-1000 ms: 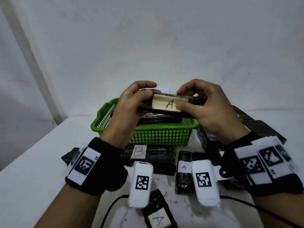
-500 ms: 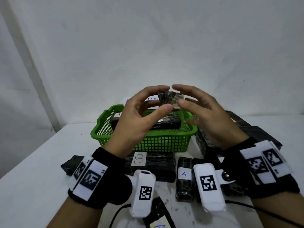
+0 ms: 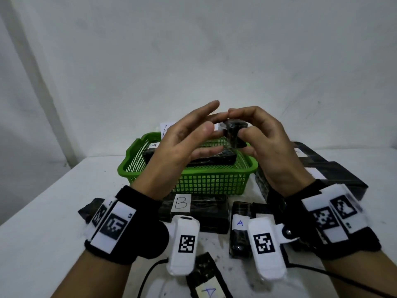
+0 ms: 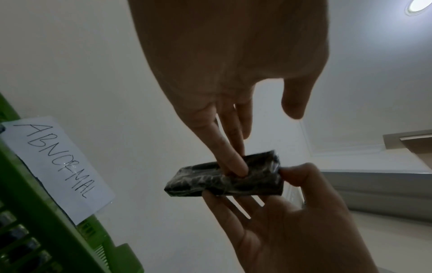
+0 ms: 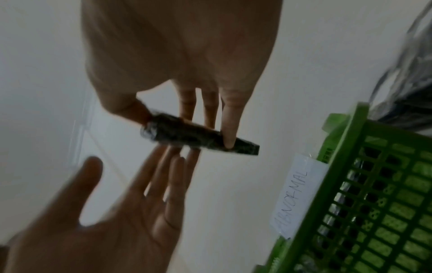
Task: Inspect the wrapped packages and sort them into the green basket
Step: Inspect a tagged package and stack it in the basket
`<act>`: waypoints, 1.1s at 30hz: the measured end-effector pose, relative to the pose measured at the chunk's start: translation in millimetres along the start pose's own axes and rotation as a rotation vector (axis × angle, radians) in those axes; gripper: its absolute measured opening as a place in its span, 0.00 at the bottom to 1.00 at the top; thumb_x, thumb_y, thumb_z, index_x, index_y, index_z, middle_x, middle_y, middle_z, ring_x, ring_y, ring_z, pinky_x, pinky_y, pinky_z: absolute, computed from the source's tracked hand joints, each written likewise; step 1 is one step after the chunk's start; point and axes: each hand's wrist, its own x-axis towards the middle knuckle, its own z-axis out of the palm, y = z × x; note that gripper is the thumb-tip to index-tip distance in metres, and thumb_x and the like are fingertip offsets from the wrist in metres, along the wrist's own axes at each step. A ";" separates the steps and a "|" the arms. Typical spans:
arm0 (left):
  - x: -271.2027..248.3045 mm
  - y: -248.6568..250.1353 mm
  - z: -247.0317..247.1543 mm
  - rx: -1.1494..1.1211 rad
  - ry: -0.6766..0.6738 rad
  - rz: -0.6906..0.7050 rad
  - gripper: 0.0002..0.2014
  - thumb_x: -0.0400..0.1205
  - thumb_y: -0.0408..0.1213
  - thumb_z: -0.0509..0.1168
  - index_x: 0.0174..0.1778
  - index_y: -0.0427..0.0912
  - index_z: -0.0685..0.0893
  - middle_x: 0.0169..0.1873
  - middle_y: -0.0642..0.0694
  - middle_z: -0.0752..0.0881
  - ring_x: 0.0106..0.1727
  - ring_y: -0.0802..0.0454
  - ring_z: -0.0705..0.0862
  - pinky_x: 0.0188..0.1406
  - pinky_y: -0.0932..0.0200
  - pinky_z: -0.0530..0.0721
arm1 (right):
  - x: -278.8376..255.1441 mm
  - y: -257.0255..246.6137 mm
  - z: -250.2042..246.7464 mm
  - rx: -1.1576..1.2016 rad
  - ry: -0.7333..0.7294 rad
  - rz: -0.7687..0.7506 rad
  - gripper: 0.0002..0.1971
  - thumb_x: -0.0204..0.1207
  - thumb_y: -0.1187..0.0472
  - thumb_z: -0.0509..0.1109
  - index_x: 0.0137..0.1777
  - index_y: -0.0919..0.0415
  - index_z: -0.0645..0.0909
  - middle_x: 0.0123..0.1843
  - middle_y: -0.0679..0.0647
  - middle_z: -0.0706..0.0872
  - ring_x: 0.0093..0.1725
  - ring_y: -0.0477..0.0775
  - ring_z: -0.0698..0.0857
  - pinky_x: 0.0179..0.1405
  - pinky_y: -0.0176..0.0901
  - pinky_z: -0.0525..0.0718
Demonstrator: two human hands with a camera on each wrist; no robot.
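A small black wrapped package (image 3: 234,134) is up in the air over the green basket (image 3: 193,169). My right hand (image 3: 242,122) pinches it between thumb and fingers, as the right wrist view shows (image 5: 198,136). My left hand (image 3: 193,134) has straight, spread fingers whose tips touch the package (image 4: 224,181). Its label is not visible. More black packages (image 3: 214,158) lie inside the basket. A paper sign reading ABNORMAL (image 4: 58,164) is fixed to the basket's far rim.
On the white table in front of the basket lie a black package marked B (image 3: 197,208), one marked A (image 3: 239,233) and another A (image 3: 206,282) at the near edge. Larger black packages (image 3: 335,175) are piled to the right. A white wall stands behind.
The package, gripped lengthwise by both hands with its A label facing me, has been turned end-on. My left hand has loosened to straight fingers; the right hand keeps the pinch.
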 end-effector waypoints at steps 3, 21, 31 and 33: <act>0.2 3.6 5.0 -0.127 -0.028 -0.041 0.28 0.85 0.46 0.54 0.82 0.45 0.67 0.71 0.46 0.84 0.65 0.41 0.88 0.58 0.52 0.88 | -3.0 4.7 7.3 -0.163 0.144 -0.131 0.18 0.71 0.50 0.59 0.55 0.56 0.82 0.49 0.49 0.91 0.51 0.61 0.90 0.48 0.72 0.87; 5.7 -16.3 8.9 -0.209 0.163 -0.380 0.20 0.83 0.32 0.68 0.72 0.38 0.75 0.56 0.32 0.90 0.47 0.39 0.92 0.46 0.53 0.92 | -2.6 -2.2 2.4 0.035 -0.147 -0.081 0.16 0.83 0.60 0.61 0.69 0.60 0.77 0.62 0.56 0.89 0.64 0.55 0.88 0.60 0.50 0.87; 1.1 -21.2 7.7 0.354 0.067 -0.209 0.22 0.79 0.41 0.75 0.67 0.57 0.77 0.56 0.51 0.89 0.53 0.53 0.90 0.58 0.48 0.88 | 1.5 -5.2 -8.6 -0.174 -0.052 0.009 0.22 0.73 0.49 0.76 0.68 0.44 0.80 0.62 0.45 0.89 0.59 0.47 0.88 0.53 0.40 0.87; -0.3 -20.6 9.5 0.408 0.011 -0.207 0.20 0.78 0.45 0.76 0.64 0.57 0.78 0.55 0.47 0.89 0.54 0.47 0.89 0.62 0.43 0.86 | 1.4 -7.3 -10.3 -0.188 -0.062 0.017 0.24 0.75 0.54 0.79 0.71 0.46 0.80 0.59 0.45 0.91 0.59 0.47 0.89 0.55 0.41 0.88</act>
